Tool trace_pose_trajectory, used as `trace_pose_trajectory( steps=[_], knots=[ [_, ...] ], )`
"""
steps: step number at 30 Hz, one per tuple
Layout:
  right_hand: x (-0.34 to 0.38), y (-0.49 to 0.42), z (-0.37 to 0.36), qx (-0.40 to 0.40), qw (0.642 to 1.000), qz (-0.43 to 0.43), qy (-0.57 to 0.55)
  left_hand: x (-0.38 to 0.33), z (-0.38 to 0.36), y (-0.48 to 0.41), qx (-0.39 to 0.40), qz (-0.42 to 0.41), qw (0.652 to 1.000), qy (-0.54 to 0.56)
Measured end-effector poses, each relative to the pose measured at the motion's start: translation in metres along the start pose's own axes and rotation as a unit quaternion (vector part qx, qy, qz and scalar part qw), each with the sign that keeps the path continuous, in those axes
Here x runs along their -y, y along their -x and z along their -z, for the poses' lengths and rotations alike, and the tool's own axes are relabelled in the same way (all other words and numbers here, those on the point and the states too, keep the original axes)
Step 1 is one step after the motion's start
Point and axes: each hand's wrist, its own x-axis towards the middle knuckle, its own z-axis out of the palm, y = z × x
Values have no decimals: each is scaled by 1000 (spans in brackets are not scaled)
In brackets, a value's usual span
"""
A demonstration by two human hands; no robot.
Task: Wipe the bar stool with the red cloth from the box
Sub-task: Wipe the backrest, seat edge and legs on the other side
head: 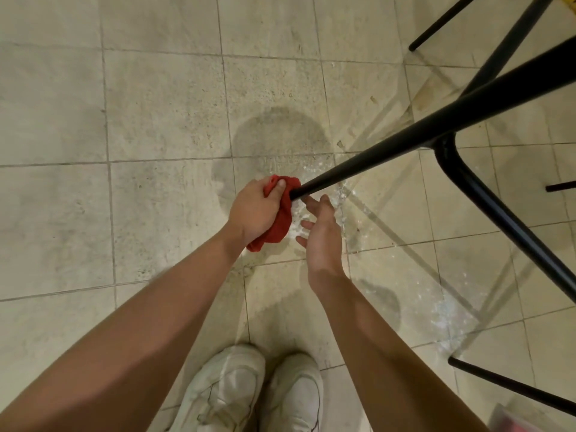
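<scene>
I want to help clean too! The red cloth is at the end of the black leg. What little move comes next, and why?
Probably slide the left hand with the red cloth up along the stool leg, away from its tip. The cloth is bunched round the leg's end, and the long stretch above it is uncovered. The right hand, open beside it, could steady the leg.

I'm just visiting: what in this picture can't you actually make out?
All in the head view:
- Bar stool: the seat is cut off by the top right edge.
- End of the near leg: wrapped in the red cloth that the left hand grips.
- Right hand: whether its fingers touch that leg is too close to tell.
- Pinkish object, bottom right corner: cut off and blurred.
</scene>
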Motion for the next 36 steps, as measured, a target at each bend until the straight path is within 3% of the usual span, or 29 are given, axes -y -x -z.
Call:
trace_pose_trajectory(
  steps=[4,9,14,16,20,30,33,36],
  knots=[
    [-2,0,0,0,1000,-7,-7,-8,2,-4,-4,53,996,-70],
    [-5,-2,-1,6,1000,-10,-15,-17,-22,26,-92,-14,981,169],
    [-6,0,1,14,1000,-3,-5,-10,-35,19,-159,91,976,122],
    [-4,1,2,10,1000,-9,1,-16,-33,20,-157,62,979,114],
    [-2,0,8,13,1000,-18,-18,-29,-34,42,-148,-38,969,196],
    [-16,8,-1,4,999,-24,-25,-3,-15,27,-82,87,992,49],
    [-21,16,-4,29,999,-17,-8,0,-22,51,-109,85,988,71],
    [-25,24,-4,27,999,12,-21,-2,-20,66,-85,55,991,90]
  ],
)
